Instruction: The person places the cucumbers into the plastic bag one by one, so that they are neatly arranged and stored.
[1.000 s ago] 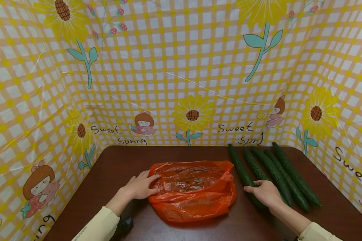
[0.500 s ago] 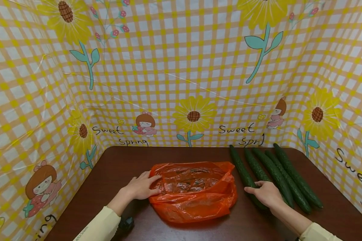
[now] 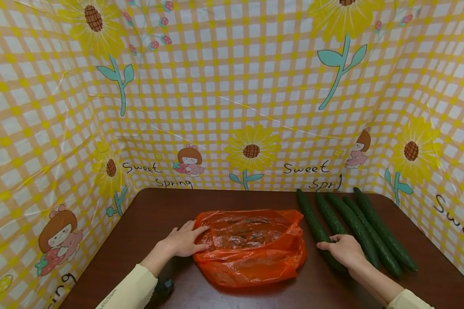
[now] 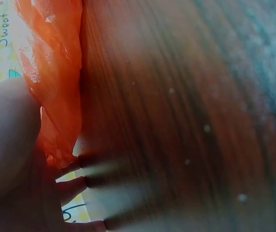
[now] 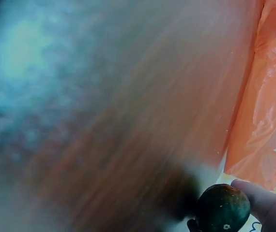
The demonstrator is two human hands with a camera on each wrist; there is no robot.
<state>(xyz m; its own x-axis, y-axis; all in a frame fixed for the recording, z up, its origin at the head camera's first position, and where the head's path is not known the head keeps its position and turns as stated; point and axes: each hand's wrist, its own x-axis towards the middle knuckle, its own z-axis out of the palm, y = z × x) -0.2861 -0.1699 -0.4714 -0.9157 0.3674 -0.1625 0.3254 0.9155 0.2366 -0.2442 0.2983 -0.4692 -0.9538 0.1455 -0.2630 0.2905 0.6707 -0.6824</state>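
Observation:
An orange-red plastic bag (image 3: 251, 266) lies in the middle of the dark wooden table, its mouth facing up. Against its left side rests my left hand (image 3: 181, 241), fingers spread; in the left wrist view several fingertips touch the table beside the bag (image 4: 55, 63). To the right, my right hand (image 3: 344, 249) grips the near half of the leftmost cucumber (image 3: 309, 214) between thumb and fingers. The rounded end of that cucumber (image 5: 223, 209) shows in the right wrist view. Close beside it lie several more cucumbers (image 3: 379, 227), side by side. What the bag holds is unclear.
A small dark object (image 3: 164, 286) sits by the left forearm, partly hidden by the sleeve. Checked cloth (image 3: 216, 107) printed with sunflowers walls the table (image 3: 158, 206) at the back and both sides.
The camera view has shifted slightly. Both hands, the bag and the cucumbers stay in about the same places.

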